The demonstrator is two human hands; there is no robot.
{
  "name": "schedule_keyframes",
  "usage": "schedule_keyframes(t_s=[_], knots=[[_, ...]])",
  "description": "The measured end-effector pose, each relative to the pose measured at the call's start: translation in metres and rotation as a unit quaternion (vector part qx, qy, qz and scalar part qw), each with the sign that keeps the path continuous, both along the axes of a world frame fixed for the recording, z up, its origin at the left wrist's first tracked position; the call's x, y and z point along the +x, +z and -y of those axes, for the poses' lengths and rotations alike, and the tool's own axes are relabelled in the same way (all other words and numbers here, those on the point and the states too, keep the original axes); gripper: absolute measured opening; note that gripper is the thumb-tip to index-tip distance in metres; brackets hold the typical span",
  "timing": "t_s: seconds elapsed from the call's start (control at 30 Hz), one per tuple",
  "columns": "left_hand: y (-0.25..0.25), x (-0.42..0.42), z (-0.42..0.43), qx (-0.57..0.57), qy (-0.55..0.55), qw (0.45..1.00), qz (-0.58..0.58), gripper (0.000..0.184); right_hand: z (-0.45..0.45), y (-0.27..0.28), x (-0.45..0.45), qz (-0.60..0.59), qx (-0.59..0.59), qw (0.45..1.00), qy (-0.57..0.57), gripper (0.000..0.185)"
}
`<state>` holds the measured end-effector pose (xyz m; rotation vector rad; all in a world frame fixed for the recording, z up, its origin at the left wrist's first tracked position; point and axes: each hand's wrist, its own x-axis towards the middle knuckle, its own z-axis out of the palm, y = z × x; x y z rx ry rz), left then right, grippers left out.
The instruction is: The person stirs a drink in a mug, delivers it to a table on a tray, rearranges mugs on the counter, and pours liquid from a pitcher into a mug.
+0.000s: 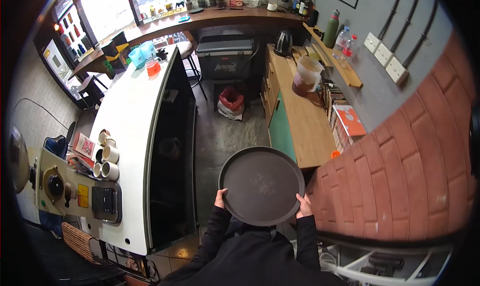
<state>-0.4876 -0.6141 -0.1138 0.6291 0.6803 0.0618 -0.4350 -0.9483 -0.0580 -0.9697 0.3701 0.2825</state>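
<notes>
A round dark serving tray (245, 186) is held out in front of my body, above the floor between the white counter and the wooden cabinet. My left hand (220, 198) grips its left rim, thumb over the edge. On the opposite side, my right hand (303, 205) has hold of the right rim the same way. Nothing stands on the tray; only pale scuff marks show on its surface. The fingers beneath the tray are hidden.
Along the left runs a white counter (125, 131) with several mugs (110, 155) and a scale (105, 201). A wooden cabinet (300, 121) at right bears a pitcher (307, 76) and a kettle (283, 43). Ahead are a lined bin (231, 103) and a cooler box (225, 56). A brick wall (400, 176) rises close at right.
</notes>
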Motion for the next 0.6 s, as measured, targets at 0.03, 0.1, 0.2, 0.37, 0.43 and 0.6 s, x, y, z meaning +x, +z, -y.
schedule_keyframes(t_s=[0.03, 0.1, 0.2, 0.37, 0.43, 0.6], knots=[[-0.002, 0.019, 0.0, 0.019, -0.007, 1.0, -0.016, 0.037, -0.001, -0.002, 0.018, 0.001, 0.001, 1.0, 0.002, 0.048], [-0.008, 0.065, 0.003, 0.037, -0.019, 0.999, -0.032, 0.038, 0.002, -0.01, 0.054, -0.029, -0.032, 0.999, -0.021, 0.05], [-0.025, 0.146, -0.001, 0.05, -0.101, 0.993, -0.043, 0.039, 0.008, -0.033, 0.106, -0.016, -0.048, 0.998, -0.047, 0.05], [-0.053, 0.293, 0.009, 0.197, -0.216, 0.955, -0.05, 0.042, 0.014, -0.089, 0.178, -0.088, -0.124, 0.969, -0.195, 0.053], [-0.066, 0.344, 0.017, 0.162, -0.284, 0.944, -0.036, 0.046, 0.009, -0.089, 0.198, -0.155, -0.182, 0.933, -0.269, 0.058], [-0.099, 0.43, 0.042, 0.089, -0.401, 0.911, -0.021, 0.061, 0.005, -0.101, 0.222, -0.173, -0.141, 0.903, -0.367, 0.045]])
